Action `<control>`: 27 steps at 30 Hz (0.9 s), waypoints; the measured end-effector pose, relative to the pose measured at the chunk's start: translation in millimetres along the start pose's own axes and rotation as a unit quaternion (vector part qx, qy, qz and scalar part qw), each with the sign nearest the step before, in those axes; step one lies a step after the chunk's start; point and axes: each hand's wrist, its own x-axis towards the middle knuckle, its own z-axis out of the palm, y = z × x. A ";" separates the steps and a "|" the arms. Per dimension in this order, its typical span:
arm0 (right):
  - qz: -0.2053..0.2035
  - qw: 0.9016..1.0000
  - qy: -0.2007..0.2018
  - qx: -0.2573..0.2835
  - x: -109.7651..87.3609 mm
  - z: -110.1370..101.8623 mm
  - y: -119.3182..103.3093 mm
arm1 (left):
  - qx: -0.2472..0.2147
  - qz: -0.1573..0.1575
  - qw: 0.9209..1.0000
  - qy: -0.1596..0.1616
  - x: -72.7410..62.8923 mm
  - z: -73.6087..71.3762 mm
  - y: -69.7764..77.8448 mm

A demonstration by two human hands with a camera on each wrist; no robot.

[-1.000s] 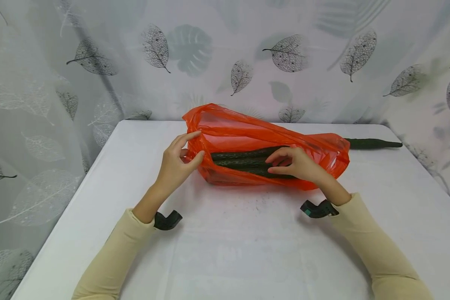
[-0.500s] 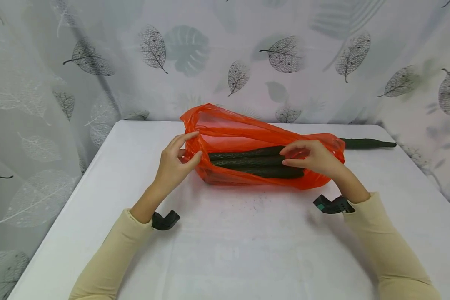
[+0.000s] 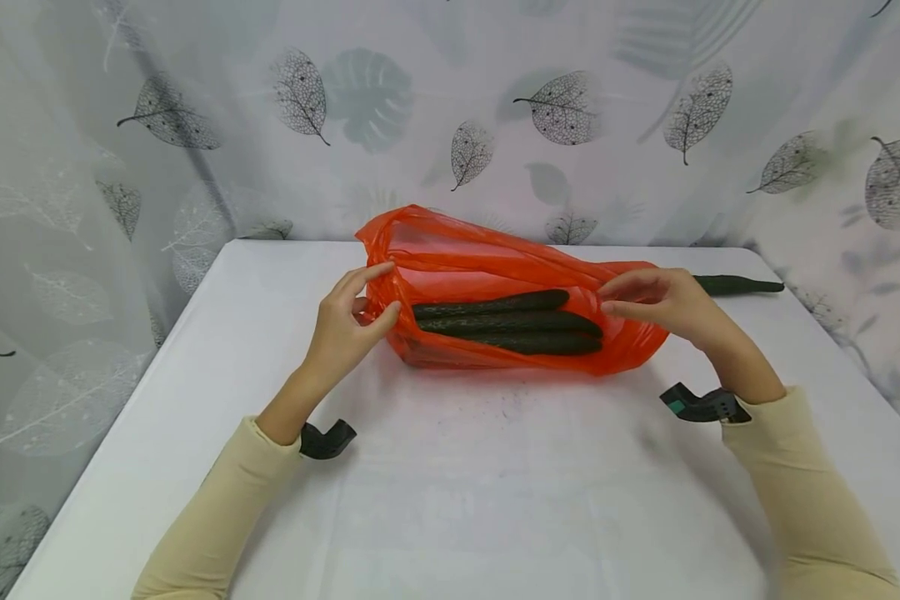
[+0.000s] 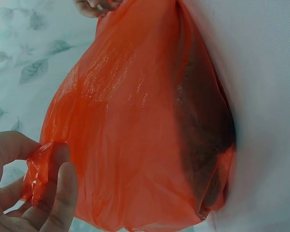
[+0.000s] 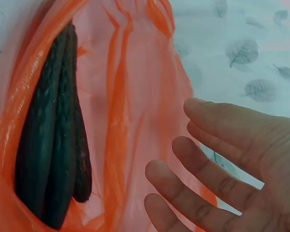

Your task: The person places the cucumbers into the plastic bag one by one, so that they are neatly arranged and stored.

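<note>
A red plastic bag (image 3: 480, 265) lies on its side with its mouth facing me. Three dark green cucumbers (image 3: 510, 323) rest inside, side by side; in the right wrist view the cucumbers (image 5: 58, 130) show their near ends. My left hand (image 3: 342, 321) pinches the bag's film at its left end, and in the left wrist view the fingers of this hand (image 4: 26, 183) have crumpled film between them. Over the bag's right end is my right hand (image 3: 667, 304), its fingers loosely spread with nothing held. The right wrist view has the same hand (image 5: 227, 174) beside the cucumbers.
Another cucumber (image 3: 738, 285) lies on the white table (image 3: 450, 483) beyond the right hand, partly hidden behind it. A leaf-printed curtain (image 3: 450, 100) hangs behind and along the sides. Dark wrist mounts (image 3: 326, 439) sit at both sleeves.
My right hand has moved right, off the cucumbers to the bag's right end, uncovering their right ends. The left hand keeps its grip on the bag.
</note>
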 end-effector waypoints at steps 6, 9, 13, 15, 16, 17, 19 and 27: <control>0.004 0.999 0.017 0.035 -7.5 -14.6 9.2 | 0.005 -0.002 1.000 0.002 0.1 -0.1 -1.0; 0.007 0.997 0.039 0.068 -10.2 -20.6 15.4 | 0.004 -0.003 1.000 0.003 -0.2 0.2 -0.9; -0.001 0.988 0.065 0.142 -9.7 -27.5 26.7 | 0.004 -0.003 1.000 0.003 0.1 0.4 -0.5; -0.012 0.981 0.068 0.184 -9.0 -30.3 33.3 | 0.006 -0.004 1.000 0.002 0.1 0.6 -0.3; -0.016 0.976 0.069 0.205 -8.6 -31.4 36.6 | 0.006 -0.003 1.000 0.002 0.1 0.7 -0.5; -0.023 0.972 0.069 0.224 -8.0 -32.2 40.1 | 0.006 -0.004 1.000 0.002 0.0 0.9 -0.7; -0.034 0.964 0.068 0.255 -7.6 -33.4 46.6 | 0.005 -0.003 1.000 0.001 -0.1 1.0 -1.0; -0.108 0.928 0.037 0.355 -0.6 -40.4 79.0 | 0.004 0.001 1.000 0.002 0.7 1.0 -2.2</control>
